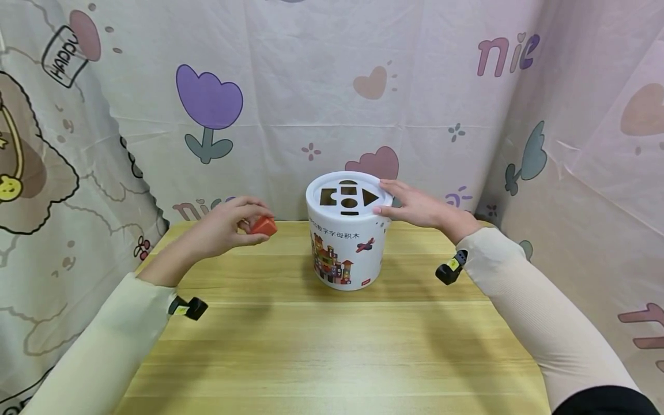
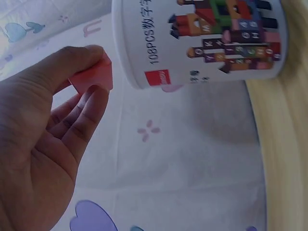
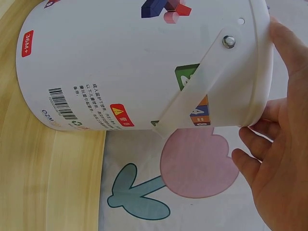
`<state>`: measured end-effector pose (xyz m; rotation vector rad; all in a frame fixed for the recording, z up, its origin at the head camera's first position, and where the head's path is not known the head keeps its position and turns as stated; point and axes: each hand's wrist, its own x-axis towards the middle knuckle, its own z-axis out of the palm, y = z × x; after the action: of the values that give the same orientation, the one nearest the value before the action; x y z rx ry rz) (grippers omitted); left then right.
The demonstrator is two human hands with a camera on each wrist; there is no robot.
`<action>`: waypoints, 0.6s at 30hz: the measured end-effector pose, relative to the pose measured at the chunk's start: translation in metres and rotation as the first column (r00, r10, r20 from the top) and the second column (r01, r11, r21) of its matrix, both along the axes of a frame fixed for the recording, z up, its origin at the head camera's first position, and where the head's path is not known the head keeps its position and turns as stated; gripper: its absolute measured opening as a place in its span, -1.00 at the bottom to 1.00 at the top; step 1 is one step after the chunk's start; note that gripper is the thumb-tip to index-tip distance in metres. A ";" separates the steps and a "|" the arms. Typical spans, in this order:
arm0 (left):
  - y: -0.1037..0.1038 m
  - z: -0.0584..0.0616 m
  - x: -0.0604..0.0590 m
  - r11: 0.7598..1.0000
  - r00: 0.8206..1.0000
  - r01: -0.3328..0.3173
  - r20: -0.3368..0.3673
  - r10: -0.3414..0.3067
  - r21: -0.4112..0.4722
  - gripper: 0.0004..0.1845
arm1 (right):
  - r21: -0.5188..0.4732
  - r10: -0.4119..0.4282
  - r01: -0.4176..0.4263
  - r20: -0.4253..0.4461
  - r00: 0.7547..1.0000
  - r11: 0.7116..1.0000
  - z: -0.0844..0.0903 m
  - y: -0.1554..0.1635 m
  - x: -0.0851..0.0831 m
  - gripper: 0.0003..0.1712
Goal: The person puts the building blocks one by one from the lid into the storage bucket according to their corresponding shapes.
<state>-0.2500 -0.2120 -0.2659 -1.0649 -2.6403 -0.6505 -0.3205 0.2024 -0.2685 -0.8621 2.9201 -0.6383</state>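
My left hand (image 1: pixel 228 226) pinches a small red block (image 1: pixel 263 226) with angled faces between thumb and fingertips. It is held in the air to the left of a white bucket (image 1: pixel 346 253). In the left wrist view the block (image 2: pixel 94 77) is near the bucket's rim. The bucket stands upright on the table, its white lid (image 1: pixel 332 214) cut with several shaped holes, among them a triangle and a round one. On the lid's right edge rests my right hand (image 1: pixel 415 204), thumb toward the front and fingers farther back. In the right wrist view its fingertips touch the rim (image 3: pixel 260 62).
The light wooden table (image 1: pixel 332 351) runs back to a printed cloth (image 1: pixel 290 92) that hangs behind and on both sides. A pale strap handle (image 3: pixel 197 82) lies along the bucket's side, fixed by a metal rivet.
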 end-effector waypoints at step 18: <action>0.066 0.050 -0.033 0.997 0.995 0.073 -0.059 -0.075 -0.035 -0.61 | 0.002 -0.009 0.009 0.014 1.000 1.000 0.001 0.000 0.002 0.06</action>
<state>-0.2835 -0.1464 -0.2162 -1.1770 -2.5793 -0.5814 -0.3188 0.2020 -0.2675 -0.8416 2.9131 -0.6395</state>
